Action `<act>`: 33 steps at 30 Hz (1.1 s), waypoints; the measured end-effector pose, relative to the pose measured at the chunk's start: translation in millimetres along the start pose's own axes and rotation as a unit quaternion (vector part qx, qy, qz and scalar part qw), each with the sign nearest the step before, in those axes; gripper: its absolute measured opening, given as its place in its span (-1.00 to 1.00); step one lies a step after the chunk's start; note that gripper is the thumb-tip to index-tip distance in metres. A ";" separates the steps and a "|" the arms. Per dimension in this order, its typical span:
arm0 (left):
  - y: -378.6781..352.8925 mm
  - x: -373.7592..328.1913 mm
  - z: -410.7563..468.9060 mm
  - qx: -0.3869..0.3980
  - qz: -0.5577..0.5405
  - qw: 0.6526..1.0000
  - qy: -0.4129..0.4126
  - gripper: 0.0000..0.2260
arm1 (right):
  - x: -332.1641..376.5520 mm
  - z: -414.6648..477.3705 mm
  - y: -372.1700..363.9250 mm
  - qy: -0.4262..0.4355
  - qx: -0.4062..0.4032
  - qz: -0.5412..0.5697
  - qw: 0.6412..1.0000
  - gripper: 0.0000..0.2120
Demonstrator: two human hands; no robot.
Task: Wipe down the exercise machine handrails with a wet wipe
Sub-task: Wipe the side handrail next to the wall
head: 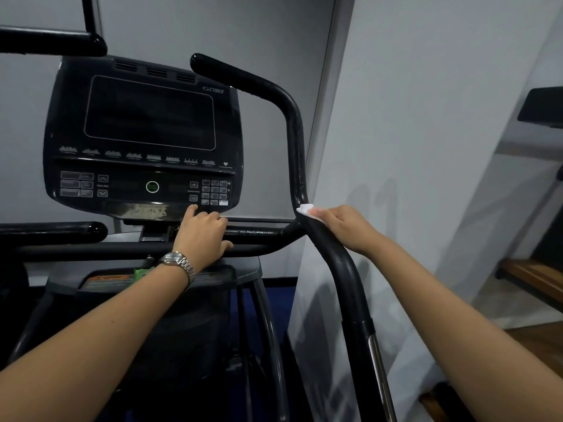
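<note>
A black exercise machine fills the view. Its right handrail (pixel 297 141) rises from the lower right, bends at mid-height and curves up to the left. My right hand (pixel 344 228) wraps round this rail just below the bend and holds a white wet wipe (pixel 306 209) against it; only the wipe's tip shows past my fingers. My left hand (pixel 202 231), with a metal watch on the wrist, curls over the black horizontal crossbar (pixel 259 231) below the console, its index finger reaching up toward the console's lower edge.
The dark console (pixel 146 138) with screen and keypad stands ahead. A short black grip (pixel 54 231) lies at left, another bar (pixel 51 41) at upper left. A white wall panel (pixel 426 147) stands close on the right; a wooden bench (pixel 536 278) sits beyond it.
</note>
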State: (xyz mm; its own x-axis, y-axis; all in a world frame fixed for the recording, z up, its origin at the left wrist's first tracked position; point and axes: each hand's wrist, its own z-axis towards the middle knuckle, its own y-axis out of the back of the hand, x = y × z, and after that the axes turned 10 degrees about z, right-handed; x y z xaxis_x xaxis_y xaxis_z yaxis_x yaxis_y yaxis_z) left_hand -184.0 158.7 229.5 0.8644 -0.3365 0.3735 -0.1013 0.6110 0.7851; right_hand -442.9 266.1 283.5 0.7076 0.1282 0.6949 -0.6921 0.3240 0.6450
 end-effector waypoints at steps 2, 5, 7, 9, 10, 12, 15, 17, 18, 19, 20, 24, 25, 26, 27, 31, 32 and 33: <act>-1.5 -0.1 -0.4 -0.003 -0.007 1.000 0.000 -0.58 | -9.0 -4.6 8.0 0.004 0.006 0.047 0.999 -0.35; -4.0 -0.2 -0.7 -0.006 -0.017 1.000 0.001 -0.58 | -8.9 -5.7 17.3 -0.002 0.007 0.065 0.998 -0.54; -3.4 -0.5 -0.3 -0.006 -0.017 1.000 -0.003 -0.59 | 0.6 1.6 12.0 0.010 0.000 0.016 1.000 -0.54; -2.0 -0.1 0.3 -0.006 -0.013 1.000 -0.003 -0.59 | 11.2 9.4 0.4 0.015 0.020 -0.038 0.999 -0.52; -1.7 0.3 0.4 -0.006 -0.012 1.000 -0.003 -0.60 | 14.5 11.4 -3.0 0.015 0.038 -0.060 0.997 -0.53; -3.0 1.3 0.3 -0.007 -0.016 1.000 -0.002 -0.59 | 19.2 8.9 -3.5 0.018 0.069 -0.083 0.994 -0.58; -6.2 1.5 -0.5 -0.013 -0.016 1.000 -0.004 -0.59 | 24.9 1.8 8.6 0.035 0.115 -0.085 0.989 -0.57; -7.8 1.3 -1.1 -0.013 -0.011 1.000 -0.006 -0.60 | 28.1 7.0 10.1 0.046 0.117 -0.104 0.987 -0.56; -8.5 1.4 -1.5 -0.014 -0.008 1.000 -0.008 -0.60 | 29.1 12.2 7.2 0.048 0.109 -0.127 0.985 -0.57; -9.3 1.4 -1.8 -0.017 -0.006 1.000 -0.008 -0.60 | 29.2 18.3 2.7 0.047 0.104 -0.160 0.981 -0.58; -9.7 1.4 -2.0 -0.020 -0.007 1.000 -0.009 -0.60 | 29.2 23.3 -2.0 0.047 0.100 -0.193 0.975 -0.59; -10.0 1.4 -1.9 -0.029 -0.010 1.000 -0.008 -0.60 | 35.0 17.0 -6.7 0.050 0.125 -0.237 0.962 -0.56; -10.0 1.6 -1.9 -0.030 -0.009 0.999 -0.007 -0.60 | 38.0 10.9 -2.7 0.053 0.145 -0.224 0.962 -0.55; -10.4 1.6 -1.9 -0.031 -0.009 0.999 -0.006 -0.60 | 39.8 4.9 2.1 0.050 0.164 -0.207 0.963 -0.56; -10.7 1.6 -1.9 -0.031 -0.009 0.999 -0.004 -0.60 | 42.3 -0.7 6.3 0.045 0.174 -0.186 0.966 -0.58; -8.8 0.4 -2.3 -0.026 -0.004 1.000 -0.002 -0.60 | 43.2 -8.7 10.3 0.034 0.133 -0.130 0.982 -0.64; -8.2 0.0 -2.2 -0.024 -0.002 1.000 -0.003 -0.60 | 41.3 -10.6 9.0 0.038 0.127 -0.127 0.983 -0.66; -7.6 -0.2 -2.3 -0.022 0.000 1.000 -0.003 -0.60 | 39.8 -14.1 8.0 0.042 0.131 -0.124 0.983 -0.68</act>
State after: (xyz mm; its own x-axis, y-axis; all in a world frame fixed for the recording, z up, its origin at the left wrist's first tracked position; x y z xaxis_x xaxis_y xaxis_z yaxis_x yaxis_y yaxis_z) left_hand -182.2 155.8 222.3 0.8618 -0.3401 0.3763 -0.0793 0.6424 0.7622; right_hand -418.2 287.0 311.8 0.8603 0.1568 0.4850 -0.5028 0.1047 0.8580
